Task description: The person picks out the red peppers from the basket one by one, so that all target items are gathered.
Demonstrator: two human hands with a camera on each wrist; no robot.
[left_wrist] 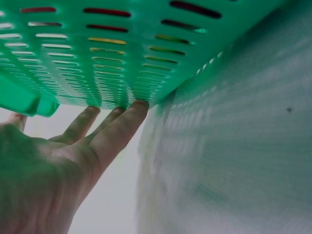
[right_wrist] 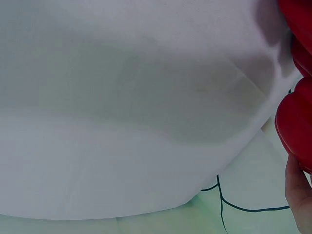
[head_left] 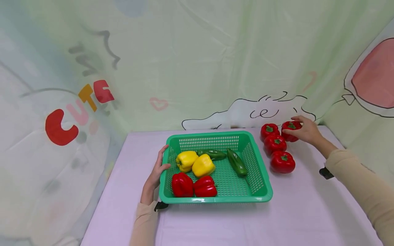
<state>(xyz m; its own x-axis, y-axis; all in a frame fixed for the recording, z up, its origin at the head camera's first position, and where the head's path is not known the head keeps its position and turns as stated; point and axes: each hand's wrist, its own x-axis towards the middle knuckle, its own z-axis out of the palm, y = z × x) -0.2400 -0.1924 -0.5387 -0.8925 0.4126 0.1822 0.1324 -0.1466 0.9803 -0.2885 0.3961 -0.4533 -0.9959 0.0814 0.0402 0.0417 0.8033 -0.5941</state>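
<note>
My left hand grips the left side of a green plastic basket, thumb over the rim. In the left wrist view its fingers lie against the slotted outer wall. At the back right, my right hand holds a red bell pepper between thumb and fingers. That pepper shows at the right edge of the right wrist view, a finger at its underside. Three more red bell peppers stand close by: one at the back, one in the middle and one in front.
Inside the basket are two yellow bell peppers, two red bell peppers and two long green peppers. A pale cloth covers the table. A printed curtain rises along the table's back edge.
</note>
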